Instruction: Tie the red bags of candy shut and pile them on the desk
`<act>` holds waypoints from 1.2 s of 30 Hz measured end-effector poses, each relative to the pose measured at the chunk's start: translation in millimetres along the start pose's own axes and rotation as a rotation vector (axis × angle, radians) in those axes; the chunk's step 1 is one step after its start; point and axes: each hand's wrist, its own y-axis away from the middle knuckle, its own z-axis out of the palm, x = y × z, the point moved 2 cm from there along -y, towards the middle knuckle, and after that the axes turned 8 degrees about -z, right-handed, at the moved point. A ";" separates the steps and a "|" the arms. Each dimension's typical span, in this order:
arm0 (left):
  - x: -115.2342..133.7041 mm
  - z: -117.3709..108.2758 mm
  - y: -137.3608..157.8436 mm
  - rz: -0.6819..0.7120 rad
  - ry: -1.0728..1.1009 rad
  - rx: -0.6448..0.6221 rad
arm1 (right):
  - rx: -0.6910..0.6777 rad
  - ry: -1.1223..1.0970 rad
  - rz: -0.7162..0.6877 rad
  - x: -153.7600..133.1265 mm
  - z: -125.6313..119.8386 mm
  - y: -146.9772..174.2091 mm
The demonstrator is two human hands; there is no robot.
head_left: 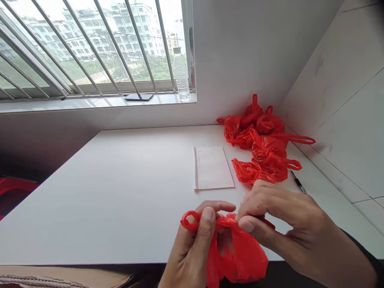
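A red plastic bag [247, 256] hangs between my two hands at the table's front edge. My left hand [199, 240] pinches its gathered top, and a small handle loop sticks out past the thumb to the left. With thumb and fingers closed, my right hand [270, 216] grips the twisted top on the other side. Below the hands the bag droops in loose folds. Beyond them on the white table [126, 188] lies a heap of crumpled red plastic bags [264, 140], some with handle loops sticking out.
A pale notepad [213, 168] lies left of the heap, and a black pen [298, 183] lies to its right. On the windowsill are a phone [139, 97] and a clear bottle [181, 76]. A tiled wall [348, 120] bounds the right side. Cardboard [63, 276] shows at bottom left.
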 end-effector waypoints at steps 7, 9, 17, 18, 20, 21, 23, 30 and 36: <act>11.3 -10.8 -11.0 0.363 -0.428 -0.261 | 0.038 -0.146 0.139 21.3 10.6 1.8; 9.3 -12.5 -13.0 0.462 -0.547 -0.250 | -0.042 -0.258 0.188 32.3 19.0 -0.6; -8.4 -16.5 -26.7 0.855 -0.707 0.252 | -0.210 -0.392 0.336 61.0 38.8 2.7; -10.2 -17.8 -28.5 0.879 -0.712 0.282 | -0.230 -0.425 0.337 63.1 40.6 3.3; -12.6 -20.3 -32.3 0.883 -0.724 0.270 | -0.223 -0.468 0.333 65.4 42.5 3.0; -13.5 -21.3 -33.9 0.879 -0.743 0.242 | -0.200 -0.465 0.322 65.4 42.3 2.2; -16.4 -23.9 -35.6 0.866 -0.803 0.197 | -0.127 -0.387 0.285 63.7 39.8 0.4; -63.8 -65.0 -17.3 0.706 -0.851 0.415 | -0.013 0.005 0.297 69.8 19.7 31.7; -117.6 -86.0 -7.2 0.082 -0.309 0.659 | -0.103 -0.112 0.555 93.4 19.8 72.1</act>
